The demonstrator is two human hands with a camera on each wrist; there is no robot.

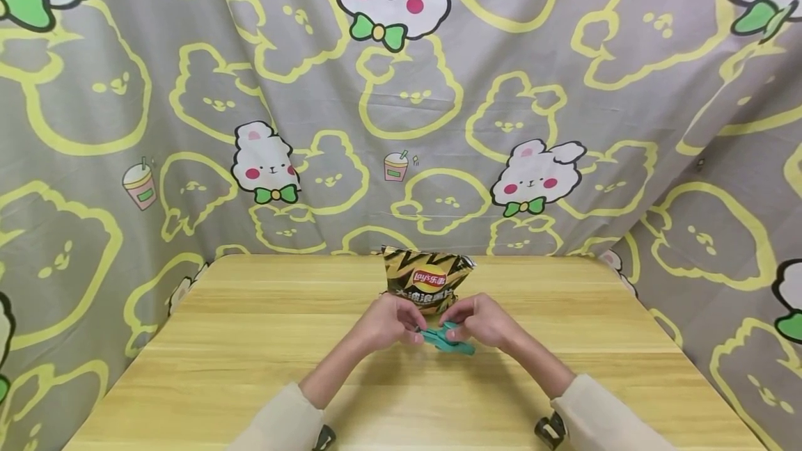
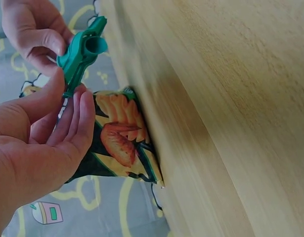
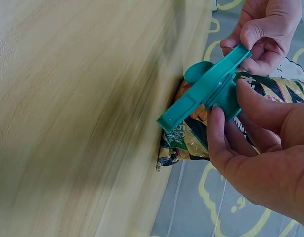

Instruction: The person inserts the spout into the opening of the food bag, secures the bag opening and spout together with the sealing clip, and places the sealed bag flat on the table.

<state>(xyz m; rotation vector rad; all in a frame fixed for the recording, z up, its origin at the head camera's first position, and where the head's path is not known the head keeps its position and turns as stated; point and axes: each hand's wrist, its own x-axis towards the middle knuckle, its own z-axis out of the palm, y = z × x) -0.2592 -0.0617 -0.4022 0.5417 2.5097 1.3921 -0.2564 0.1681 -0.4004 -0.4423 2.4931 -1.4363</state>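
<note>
A teal bag-sealing clip (image 1: 447, 341) with a round spout is held between both hands, in front of the chip bag. My left hand (image 1: 388, 322) pinches one end of it between thumb and fingers. From the other side my right hand (image 1: 482, 322) grips the clip's body with thumb and fingertips. The left wrist view looks into the hollow spout of the clip (image 2: 96, 45). Its long narrow bar (image 3: 184, 106) slants across the right wrist view. Just behind the hands a black and gold Lay's chip bag (image 1: 429, 273) stands upright, its lower part partly covered by them.
A light wood-grain table (image 1: 282, 284) lies under the hands and the bag. Grey cloth (image 1: 426, 152) printed with yellow outlines and white cartoon animals hangs behind the table and along both sides. Dark wrist bands (image 1: 551, 430) show below the sleeves.
</note>
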